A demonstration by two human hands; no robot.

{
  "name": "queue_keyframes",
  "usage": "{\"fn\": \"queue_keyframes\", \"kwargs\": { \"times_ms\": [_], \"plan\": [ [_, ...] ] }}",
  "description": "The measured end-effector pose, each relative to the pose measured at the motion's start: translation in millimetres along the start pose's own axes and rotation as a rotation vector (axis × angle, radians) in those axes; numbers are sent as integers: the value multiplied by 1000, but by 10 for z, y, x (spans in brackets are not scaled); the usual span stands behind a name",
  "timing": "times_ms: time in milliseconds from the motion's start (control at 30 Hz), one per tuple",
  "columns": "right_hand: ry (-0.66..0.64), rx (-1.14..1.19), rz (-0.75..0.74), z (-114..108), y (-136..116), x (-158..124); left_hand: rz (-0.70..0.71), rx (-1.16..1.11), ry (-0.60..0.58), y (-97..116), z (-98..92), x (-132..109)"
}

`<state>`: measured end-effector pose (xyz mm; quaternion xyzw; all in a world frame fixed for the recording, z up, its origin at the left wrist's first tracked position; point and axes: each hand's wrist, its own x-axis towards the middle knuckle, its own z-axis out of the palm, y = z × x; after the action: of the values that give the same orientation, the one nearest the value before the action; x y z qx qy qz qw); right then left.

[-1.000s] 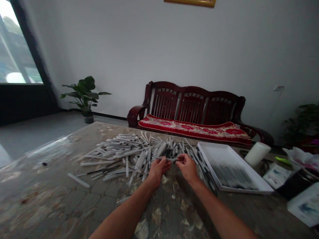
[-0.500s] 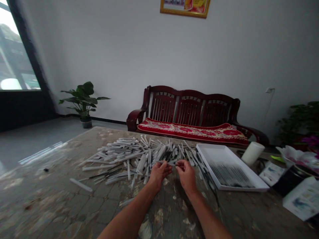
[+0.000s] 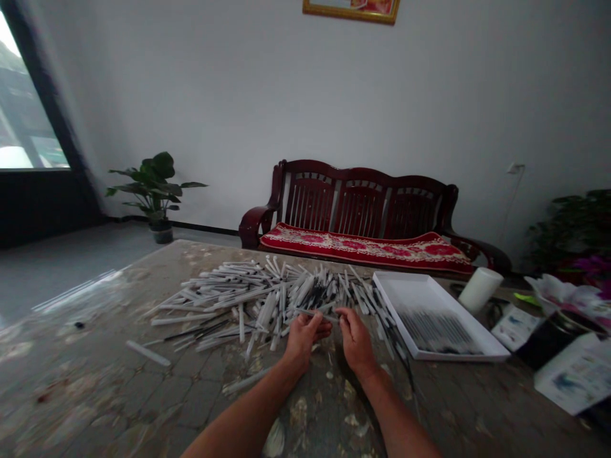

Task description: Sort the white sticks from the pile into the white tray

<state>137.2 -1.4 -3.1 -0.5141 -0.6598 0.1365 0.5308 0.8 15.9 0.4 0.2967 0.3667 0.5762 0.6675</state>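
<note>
brush (image 3: 316, 313) pinched between left hand (image 3: 303, 340) and right hand (image 3: 354, 340), just above heap (image 3: 248, 299); tray (image 3: 420, 294) likely called for next

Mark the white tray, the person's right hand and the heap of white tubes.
White tray (image 3: 414, 294): head view, on its bare inner floor.
Right hand (image 3: 356, 343): head view, on the hand's back.
Heap of white tubes (image 3: 248, 296): head view, on its left part.
</note>
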Motion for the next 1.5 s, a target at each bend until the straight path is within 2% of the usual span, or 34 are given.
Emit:
{"fn": "queue_keyframes", "kwargs": {
  "times_ms": [167,333,467,633,900,1033,1167,1300,1500],
  "plan": [
    [-12,61,125,19,-5,-6,-12,28,5,9,31,10],
    [-2,100,282,-30,-23,-20,-24,5,68,44,26,31],
    [-57,-21,187,-70,-21,-22,-36,-1,55,60,16,26],
    [-68,-102,94,-69,-80,-23,-37,2,48,36,10,15],
    [-144,-55,154,-96,-57,-28,-18,39,-4,24,-8,34],
    [-173,126,296,-86,-56,-20,25,53,-35,39,16,29],
    [-202,284,488,-51,-73,-18,32,23,13,39,38,38],
    [-150,324,592,-50,-80,-5,42,3,42,28,42,50],
    [-193,359,674,-77,-110,20,54,9,26,29,31,49]
  ]
}}
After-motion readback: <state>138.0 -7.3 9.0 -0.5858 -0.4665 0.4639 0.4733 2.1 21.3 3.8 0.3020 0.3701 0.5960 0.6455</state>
